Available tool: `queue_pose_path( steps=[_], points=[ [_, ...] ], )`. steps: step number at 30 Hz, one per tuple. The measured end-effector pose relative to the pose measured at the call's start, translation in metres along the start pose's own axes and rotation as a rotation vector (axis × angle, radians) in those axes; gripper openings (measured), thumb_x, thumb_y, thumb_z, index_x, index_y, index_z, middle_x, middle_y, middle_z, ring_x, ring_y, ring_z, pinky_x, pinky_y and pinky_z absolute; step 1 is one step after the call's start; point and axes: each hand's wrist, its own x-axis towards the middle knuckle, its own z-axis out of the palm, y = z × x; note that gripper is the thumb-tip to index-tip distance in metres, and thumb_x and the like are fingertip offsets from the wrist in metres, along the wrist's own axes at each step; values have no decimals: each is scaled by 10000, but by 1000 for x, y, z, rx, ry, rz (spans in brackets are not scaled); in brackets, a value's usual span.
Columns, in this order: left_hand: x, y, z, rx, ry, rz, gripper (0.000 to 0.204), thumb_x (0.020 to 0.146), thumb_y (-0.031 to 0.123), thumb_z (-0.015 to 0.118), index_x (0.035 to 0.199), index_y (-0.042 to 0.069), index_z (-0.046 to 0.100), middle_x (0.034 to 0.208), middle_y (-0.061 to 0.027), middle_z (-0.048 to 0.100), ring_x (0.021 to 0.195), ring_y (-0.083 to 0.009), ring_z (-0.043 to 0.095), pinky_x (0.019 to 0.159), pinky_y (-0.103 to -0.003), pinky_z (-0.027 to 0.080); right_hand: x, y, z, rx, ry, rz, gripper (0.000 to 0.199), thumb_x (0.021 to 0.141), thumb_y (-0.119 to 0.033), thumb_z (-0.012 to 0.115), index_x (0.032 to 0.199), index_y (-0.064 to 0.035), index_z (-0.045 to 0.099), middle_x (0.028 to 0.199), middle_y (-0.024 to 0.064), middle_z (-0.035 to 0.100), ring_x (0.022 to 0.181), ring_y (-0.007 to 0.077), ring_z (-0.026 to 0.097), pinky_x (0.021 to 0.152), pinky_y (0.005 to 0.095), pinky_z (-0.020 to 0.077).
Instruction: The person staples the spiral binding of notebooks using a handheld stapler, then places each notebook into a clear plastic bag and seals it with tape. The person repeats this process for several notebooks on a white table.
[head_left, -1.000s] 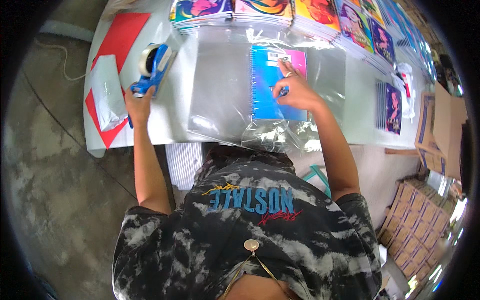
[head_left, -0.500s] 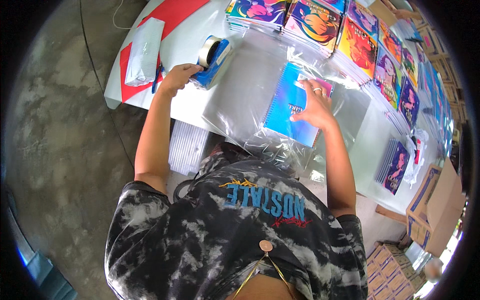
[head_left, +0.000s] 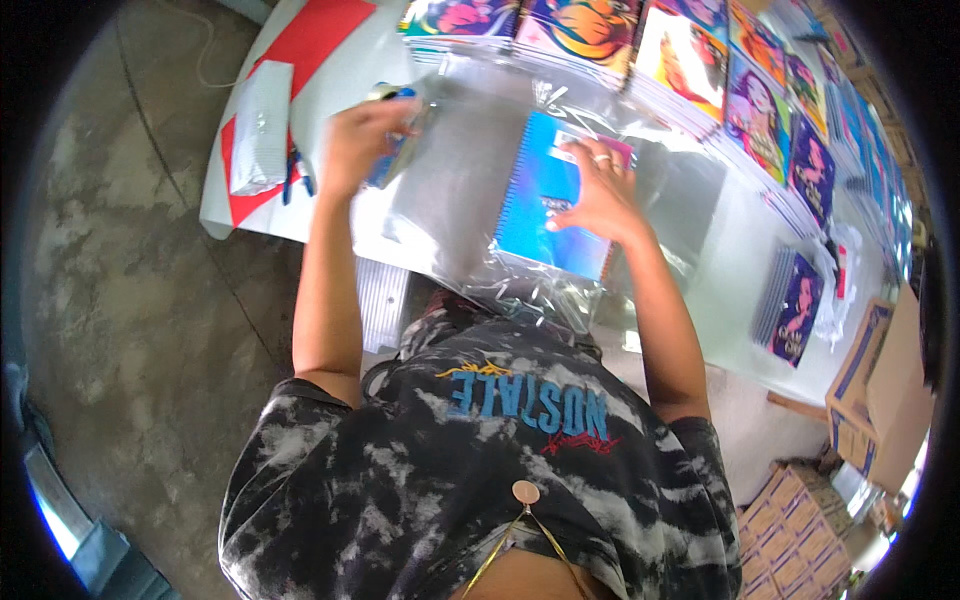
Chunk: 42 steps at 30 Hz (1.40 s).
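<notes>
A blue and pink spiral notebook (head_left: 545,215) lies on a sheet of clear plastic wrap (head_left: 455,170) on the white table. My right hand (head_left: 600,195) rests on the notebook, its thumb and fingers spread over the cover. Motion smears my left hand (head_left: 365,135), so its fingers do not show clearly. It is raised in front of a blue tape dispenser (head_left: 398,160) and hides most of it. Whether a strip of tape is between the fingers cannot be made out.
Stacks of colourful notebooks (head_left: 580,35) line the table's far side and right. A purple notebook stack (head_left: 795,305) sits near the right edge. To the left are red sheets (head_left: 310,45), a white wrapped bundle (head_left: 262,130) and blue pens (head_left: 292,180). Cardboard boxes (head_left: 870,390) stand at right.
My left hand has lifted off the side of the tape dispenser and moved up in front of it. My right hand stays on the notebook. The whole view has shifted slightly.
</notes>
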Motion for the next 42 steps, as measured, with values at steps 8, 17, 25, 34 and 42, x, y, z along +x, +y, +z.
queue_pose_path(
  steps=[8,17,25,34,42],
  points=[
    [34,48,149,1228,-744,128,595,645,573,705,967,74,675,987,-114,665,920,-246,646,750,-379,507,1,-2,-7,14,-73,-2,1068,417,-413,849,1322,-106,372,1417,131,288,1297,357,260,1033,501,231],
    [-9,-40,155,328,-338,-84,676,895,545,392,1304,8,425,1307,-257,425,1254,-340,371,1058,-379,246,-16,56,71,624,436,472,941,705,-407,737,1387,-37,204,1417,232,222,1327,348,203,1059,477,177],
    [-51,53,104,-633,-71,223,545,864,328,542,1270,-11,408,1150,-107,509,1063,-177,466,950,-304,340,-52,-35,-25,1218,774,-288,758,726,-174,741,1310,-2,290,1180,118,444,1087,190,457,944,324,373],
    [-78,48,139,134,375,545,338,855,250,599,1115,34,608,1267,-112,507,1132,-286,473,959,-395,334,-32,-32,-28,1099,943,173,450,797,-116,666,1190,23,496,971,103,567,922,165,528,804,286,440],
    [-91,81,141,528,5,661,791,851,607,370,1396,43,272,1371,-174,388,1303,-338,307,1070,-517,90,-61,-56,-24,-90,825,27,585,828,-315,591,1305,-22,420,1230,142,492,1186,255,414,1049,457,160]
  ],
)
